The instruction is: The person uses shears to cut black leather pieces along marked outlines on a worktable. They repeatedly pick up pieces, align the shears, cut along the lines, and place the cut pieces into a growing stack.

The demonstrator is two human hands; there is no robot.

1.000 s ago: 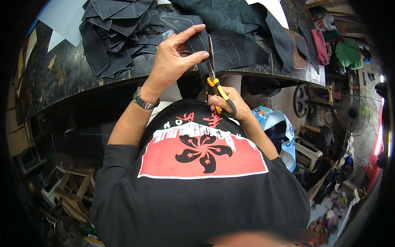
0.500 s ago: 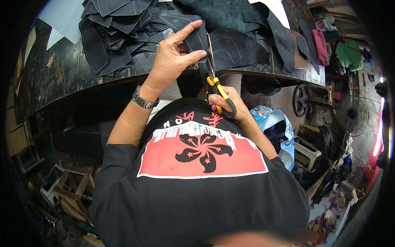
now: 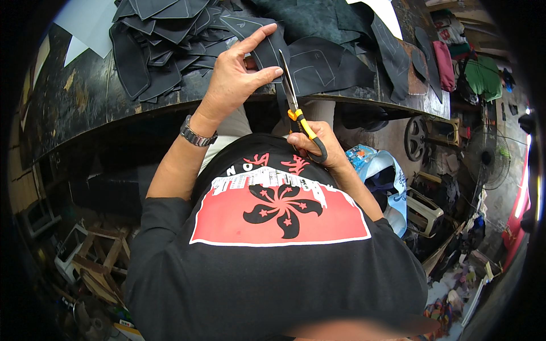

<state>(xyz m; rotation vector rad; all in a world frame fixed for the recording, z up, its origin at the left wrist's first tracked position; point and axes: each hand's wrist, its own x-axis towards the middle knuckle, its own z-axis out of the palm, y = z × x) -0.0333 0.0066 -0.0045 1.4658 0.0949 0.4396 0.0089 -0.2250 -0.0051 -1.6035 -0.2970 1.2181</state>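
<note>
My left hand (image 3: 240,71) pinches a black leather piece (image 3: 265,51) marked with pale outlines, its index finger and thumb reaching to the piece's right side. A pair of scissors (image 3: 301,116) with yellow-and-black handles is gripped in my right hand (image 3: 319,143). Their blades point up and lie along the right edge of the held leather, close to my left thumb tip. Just right of the blades, another outlined black leather sheet (image 3: 321,68) lies at the table's edge. My right fingers are partly hidden by the handles.
A heap of cut black leather pieces (image 3: 159,42) covers the table (image 3: 71,105) at the left. Dark suede-like leather (image 3: 313,23) lies at the back. White sheets (image 3: 91,25) rest at the far left. A fan (image 3: 489,156) and a spoked wheel (image 3: 417,138) stand to the right.
The scissors have tilted slightly to the left, their tip now nearer the leather's right edge. My left hand has shifted a little up and left, still pinching the piece.
</note>
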